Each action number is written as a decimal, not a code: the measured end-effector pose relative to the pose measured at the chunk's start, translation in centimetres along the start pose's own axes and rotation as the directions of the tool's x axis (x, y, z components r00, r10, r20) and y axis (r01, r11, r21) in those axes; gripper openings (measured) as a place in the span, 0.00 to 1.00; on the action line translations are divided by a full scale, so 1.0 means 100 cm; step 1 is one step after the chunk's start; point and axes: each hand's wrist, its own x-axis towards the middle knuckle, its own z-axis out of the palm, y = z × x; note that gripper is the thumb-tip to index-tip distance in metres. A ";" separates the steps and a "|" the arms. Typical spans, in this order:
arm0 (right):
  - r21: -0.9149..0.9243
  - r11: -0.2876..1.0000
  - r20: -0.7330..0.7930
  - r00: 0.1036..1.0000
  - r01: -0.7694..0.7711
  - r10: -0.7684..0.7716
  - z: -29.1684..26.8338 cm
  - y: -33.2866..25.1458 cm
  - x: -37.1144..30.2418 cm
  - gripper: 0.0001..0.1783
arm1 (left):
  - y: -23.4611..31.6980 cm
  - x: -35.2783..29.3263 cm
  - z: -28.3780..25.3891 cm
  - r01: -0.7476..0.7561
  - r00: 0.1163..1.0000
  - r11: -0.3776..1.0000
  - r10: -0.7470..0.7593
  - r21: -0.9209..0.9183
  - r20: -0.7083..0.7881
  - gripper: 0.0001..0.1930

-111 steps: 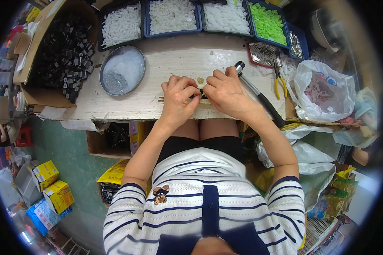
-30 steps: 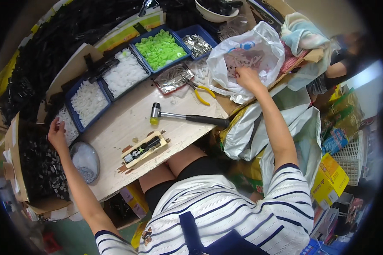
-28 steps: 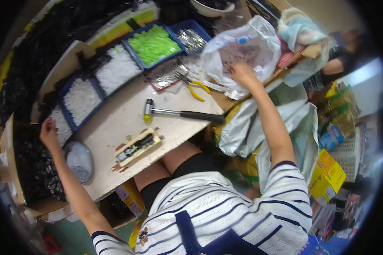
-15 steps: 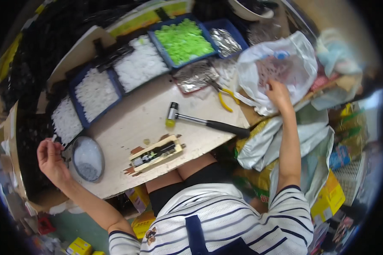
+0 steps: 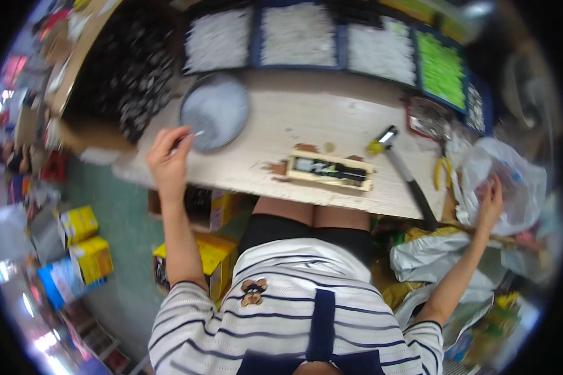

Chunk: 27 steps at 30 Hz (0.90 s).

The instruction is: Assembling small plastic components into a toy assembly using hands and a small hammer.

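Observation:
My left hand (image 5: 169,156) is closed in a pinch on a small whitish piece (image 5: 198,133). It is held over the near-left rim of a round bowl (image 5: 222,103) with a pale inside and small grey bits in it. At the far right, my right hand (image 5: 491,203) reaches into a white plastic bag (image 5: 527,197) of small pinkish pieces, its fingers somewhat apart. Between my hands, a cream block-shaped fixture (image 5: 297,178) on the table carries a black-and-silver assembly (image 5: 334,170). A mallet (image 5: 406,175) with a black grip and yellow face lies right of it.
Trays of white pieces (image 5: 297,34) and green pieces (image 5: 441,69) line the table's back. Yellow-handled pliers (image 5: 443,174) lie beside the bag. A carton of dark parts (image 5: 131,75) stands at the left. Yellow boxes (image 5: 91,259) are on the floor.
The view has swung left. My left hand has gone from beside the leftmost white tray to the bowl's near edge, still pinching a small piece. My right hand remains in the bag.

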 end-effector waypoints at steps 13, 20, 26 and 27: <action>-0.239 0.909 -0.065 0.929 0.340 -0.365 0.001 -0.014 -0.008 0.19 | -0.022 -0.011 0.006 -0.226 0.972 0.960 0.233 0.162 -0.024 0.06; -0.246 0.899 -0.082 0.917 0.362 -0.391 -0.001 -0.026 -0.010 0.18 | -0.030 -0.006 0.023 -0.295 0.955 0.930 0.295 0.220 0.035 0.06; -0.057 0.902 -0.234 0.873 0.427 -0.428 -0.001 -0.058 -0.029 0.17 | -0.032 -0.005 0.025 -0.262 0.964 0.926 0.266 0.273 0.022 0.06; -0.057 0.901 -0.233 0.872 0.430 -0.431 -0.001 -0.070 -0.033 0.17 | -0.033 -0.006 0.026 -0.273 0.962 0.917 0.266 0.291 0.063 0.06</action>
